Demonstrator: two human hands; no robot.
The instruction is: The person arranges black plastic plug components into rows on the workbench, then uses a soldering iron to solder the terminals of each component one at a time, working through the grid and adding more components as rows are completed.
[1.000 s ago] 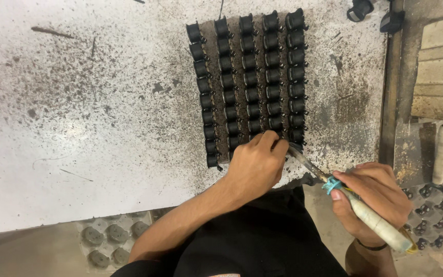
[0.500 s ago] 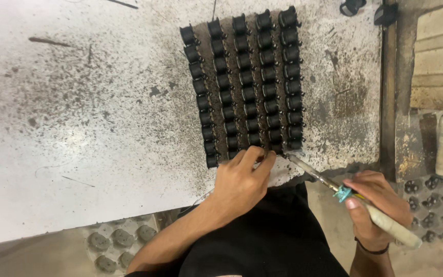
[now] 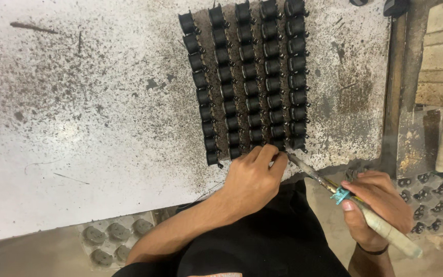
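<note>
The block of small black parts [image 3: 247,77] stood in five rows on the speckled white worktop [image 3: 78,102]. At its near edge the left hand [image 3: 252,177] rested, fingers together on the last parts (covering them). Right of the block, the right hand [image 3: 378,208] was clamped around a soldering iron [image 3: 355,202], tip touching that edge. Grey moulded trays [image 3: 111,238] below the block were partly cut off.

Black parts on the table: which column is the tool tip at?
The rightmost column: the tool in the right hand points at its nearest end, beside the left hand.
</note>
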